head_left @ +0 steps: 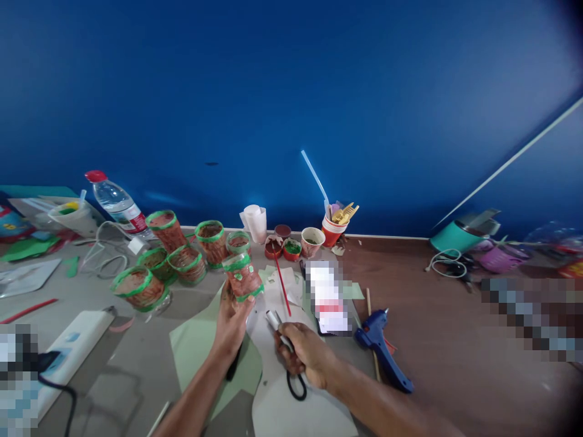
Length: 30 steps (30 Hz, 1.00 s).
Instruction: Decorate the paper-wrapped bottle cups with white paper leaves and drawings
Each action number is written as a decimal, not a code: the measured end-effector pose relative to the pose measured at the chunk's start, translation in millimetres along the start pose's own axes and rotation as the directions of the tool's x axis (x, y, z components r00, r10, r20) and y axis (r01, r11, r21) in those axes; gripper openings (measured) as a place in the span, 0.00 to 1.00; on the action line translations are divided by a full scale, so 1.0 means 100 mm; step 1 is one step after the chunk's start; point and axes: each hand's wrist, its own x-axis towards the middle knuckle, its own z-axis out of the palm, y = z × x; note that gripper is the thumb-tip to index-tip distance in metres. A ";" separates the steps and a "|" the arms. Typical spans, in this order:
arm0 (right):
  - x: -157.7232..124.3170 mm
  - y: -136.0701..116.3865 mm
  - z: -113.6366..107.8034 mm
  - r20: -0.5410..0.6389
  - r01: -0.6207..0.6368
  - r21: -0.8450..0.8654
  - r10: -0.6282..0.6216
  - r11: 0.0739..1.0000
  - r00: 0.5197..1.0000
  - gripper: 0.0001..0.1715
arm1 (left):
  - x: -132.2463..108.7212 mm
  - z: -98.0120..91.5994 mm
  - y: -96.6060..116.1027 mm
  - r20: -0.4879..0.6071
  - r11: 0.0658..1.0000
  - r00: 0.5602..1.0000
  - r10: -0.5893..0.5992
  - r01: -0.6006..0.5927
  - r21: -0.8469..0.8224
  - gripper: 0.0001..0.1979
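My left hand (232, 312) is wrapped round a small brown-painted cup (245, 278) with green bands at both ends, holding it tilted above the papers. Lower right of it, my right hand (303, 349) grips a pair of scissors (296, 386). One black handle loop hangs below the fist and a pale, blurred tip shows above; the fingers hide the middle. Between the hands and the back wall, a thin red stick (282, 282) leans out of a small paint pot (273, 247). A green paint pot (292, 247) sits beside it.
Several similar painted cups (141, 288) stand at left, near a water bottle (119, 203). A lit phone (327, 297) and a blue glue gun (387, 349) lie at right. Green paper (195, 340) lies beneath my left arm. A white power strip (75, 352) with a cord is at lower left.
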 end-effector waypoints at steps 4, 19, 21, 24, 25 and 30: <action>0.00 -0.02 -0.03 -0.002 -0.044 0.032 0.044 0.999 0.999 0.10 | 0.01 -0.03 -0.06 0.015 0.999 1.000 -0.017 0.018 -0.040 0.31; 0.01 -0.10 -0.08 0.036 -0.214 0.142 0.211 0.966 0.977 0.16 | -0.02 -0.02 -0.03 0.021 0.993 0.998 0.057 -0.059 0.099 0.31; 0.01 -0.10 -0.07 0.039 -0.242 0.161 0.238 0.957 0.970 0.17 | -0.02 -0.03 -0.02 0.029 0.991 0.998 0.058 -0.061 0.123 0.31; 0.00 -0.10 -0.06 0.062 -0.278 0.185 0.271 0.943 0.960 0.20 | -0.01 -0.02 0.00 0.036 0.989 0.998 0.059 -0.064 0.131 0.31; 0.00 -0.09 -0.05 0.070 -0.288 0.187 0.280 0.939 0.957 0.22 | -0.01 -0.02 0.01 0.039 0.990 0.997 0.063 -0.068 0.126 0.31; -0.02 -0.06 -0.05 0.039 -0.289 0.202 0.287 0.936 0.957 0.31 | -0.02 -0.02 0.02 0.065 0.987 0.995 0.082 -0.090 0.134 0.30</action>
